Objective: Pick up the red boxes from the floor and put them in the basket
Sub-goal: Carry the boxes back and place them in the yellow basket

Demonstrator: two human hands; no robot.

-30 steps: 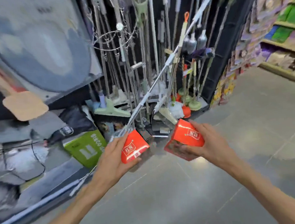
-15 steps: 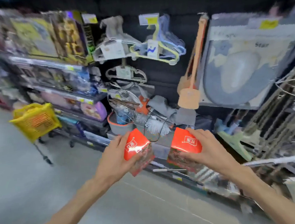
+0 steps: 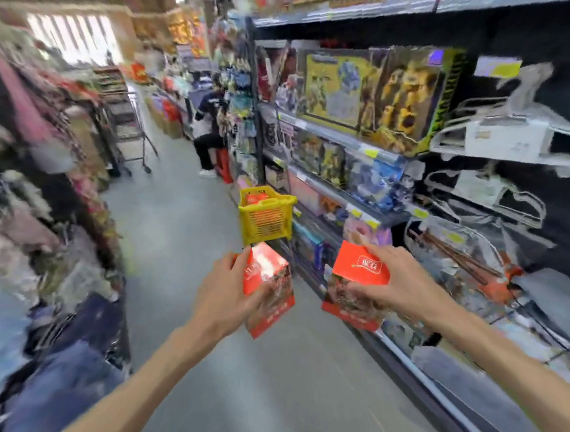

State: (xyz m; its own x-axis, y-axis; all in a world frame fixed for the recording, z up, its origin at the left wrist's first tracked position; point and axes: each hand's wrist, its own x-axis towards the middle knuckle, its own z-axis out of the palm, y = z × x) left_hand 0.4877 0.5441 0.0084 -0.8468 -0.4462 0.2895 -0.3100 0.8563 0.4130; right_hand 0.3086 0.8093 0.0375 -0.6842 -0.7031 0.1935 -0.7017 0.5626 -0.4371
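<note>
My left hand (image 3: 223, 294) grips one red box (image 3: 270, 287) from its left side, at chest height over the aisle floor. My right hand (image 3: 396, 283) grips a second red box (image 3: 358, 278) with a white logo on its top face. A yellow mesh basket (image 3: 266, 217) stands ahead in the aisle, just beyond and above the left box in the picture, with red boxes (image 3: 256, 197) showing inside it. Both boxes are held apart from each other, short of the basket.
Shelves (image 3: 356, 142) of toy boxes and hangers run along the right side of the aisle. Clothing racks (image 3: 39, 235) line the left. Farther down, a person (image 3: 208, 129) crouches by the shelves and a metal cart (image 3: 130, 132) stands. Grey floor lies between me and the basket.
The view has swung left from the mop and hanger display to face down the aisle. The basket, earlier at far left, is now straight ahead. Both hands still hold their boxes.
</note>
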